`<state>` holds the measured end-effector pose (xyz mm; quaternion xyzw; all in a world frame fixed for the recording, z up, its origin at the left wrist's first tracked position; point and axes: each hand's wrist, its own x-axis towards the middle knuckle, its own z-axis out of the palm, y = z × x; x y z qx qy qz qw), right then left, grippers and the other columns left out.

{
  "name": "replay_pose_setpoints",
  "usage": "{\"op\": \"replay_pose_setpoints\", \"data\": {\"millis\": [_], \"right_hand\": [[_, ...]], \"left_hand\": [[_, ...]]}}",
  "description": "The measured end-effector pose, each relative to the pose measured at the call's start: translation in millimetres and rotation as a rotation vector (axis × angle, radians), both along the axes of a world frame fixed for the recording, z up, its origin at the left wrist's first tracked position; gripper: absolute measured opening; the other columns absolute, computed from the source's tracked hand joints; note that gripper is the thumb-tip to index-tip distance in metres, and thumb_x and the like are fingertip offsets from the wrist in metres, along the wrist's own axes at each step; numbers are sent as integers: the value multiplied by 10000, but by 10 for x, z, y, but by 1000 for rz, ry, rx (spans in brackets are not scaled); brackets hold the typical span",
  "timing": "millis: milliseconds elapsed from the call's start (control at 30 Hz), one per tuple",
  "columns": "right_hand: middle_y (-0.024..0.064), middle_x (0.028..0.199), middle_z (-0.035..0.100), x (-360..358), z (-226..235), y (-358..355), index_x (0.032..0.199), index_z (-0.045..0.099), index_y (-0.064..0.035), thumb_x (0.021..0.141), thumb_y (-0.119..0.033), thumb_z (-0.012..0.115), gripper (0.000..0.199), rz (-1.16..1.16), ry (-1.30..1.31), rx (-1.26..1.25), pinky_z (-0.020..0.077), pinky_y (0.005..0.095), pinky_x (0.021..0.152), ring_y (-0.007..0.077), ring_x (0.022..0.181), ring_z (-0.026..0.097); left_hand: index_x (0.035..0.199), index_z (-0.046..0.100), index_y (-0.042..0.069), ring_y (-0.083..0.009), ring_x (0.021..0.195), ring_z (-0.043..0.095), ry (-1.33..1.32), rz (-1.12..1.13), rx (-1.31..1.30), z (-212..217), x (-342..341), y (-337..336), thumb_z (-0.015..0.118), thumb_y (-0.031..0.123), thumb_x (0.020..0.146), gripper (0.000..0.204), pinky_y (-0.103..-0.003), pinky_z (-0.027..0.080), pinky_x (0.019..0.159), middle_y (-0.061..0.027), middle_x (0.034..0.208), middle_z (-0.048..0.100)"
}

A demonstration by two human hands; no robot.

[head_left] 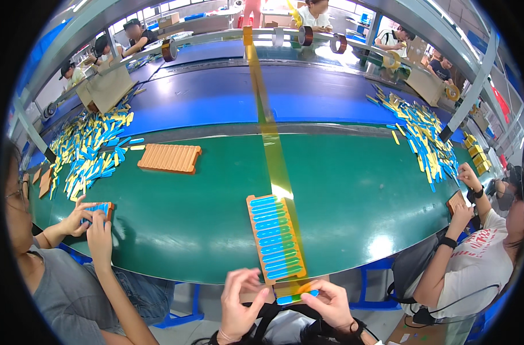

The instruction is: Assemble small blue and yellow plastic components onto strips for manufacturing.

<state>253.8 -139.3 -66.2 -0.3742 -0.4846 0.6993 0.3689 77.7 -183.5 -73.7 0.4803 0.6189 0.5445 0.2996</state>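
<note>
An orange ridged tray (252,221) lies at the table's near edge, its slots filled with several blue strips (266,225). A long band of amber see-through tape (271,150) runs down from the far rail and covers the right ends of these strips. My right hand (332,306) pinches the tape's near end just off the tray, where one blue strip (289,299) is stuck to it. My left hand (240,305) is beside the tray's near left corner, thumb and fingers apart, holding nothing that I can see; its fingertips are slightly blurred.
An orange tray without strips (170,158) lies farther left. Piles of blue and yellow strips (92,152) (425,135) lie at both sides. Co-workers sit left and right, handling trays. Tape rolls (305,35) hang on the rail beyond the blue belt (198,95).
</note>
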Motion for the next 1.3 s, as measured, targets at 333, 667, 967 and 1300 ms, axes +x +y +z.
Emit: {"op": "replay_pose_setpoints", "data": {"millis": [333,667,967,1300], "right_hand": [[84,842,610,63,-31,29,947,442,7,798,19,565,193,-123,9,-101,452,176,617,80,742,572],[56,671,584,83,-180,101,926,372,-27,780,28,586,264,-233,-111,-204,396,145,523,44,621,537],[54,644,568,-5,-267,137,873,345,-43,754,68,589,293,-326,-43,-150,346,142,498,35,591,518],[78,671,592,2,-226,150,882,325,-42,789,18,579,277,-308,-107,-161,414,158,526,55,625,547]], "left_hand": [[1171,417,-76,-290,977,379,677,1,-91,-215,217,90,709,182,637,661,-383,301,848,-167,1277,388],[1171,408,-103,-257,975,376,760,-50,-106,-244,363,111,714,205,573,739,-349,274,799,-165,1305,354],[1165,428,-96,-243,951,389,792,-64,-94,-223,310,167,707,233,585,723,-344,273,788,-139,1296,379],[1110,541,301,-42,779,387,1168,-370,412,-109,-74,307,526,200,813,315,-213,278,726,123,1165,510]]}}
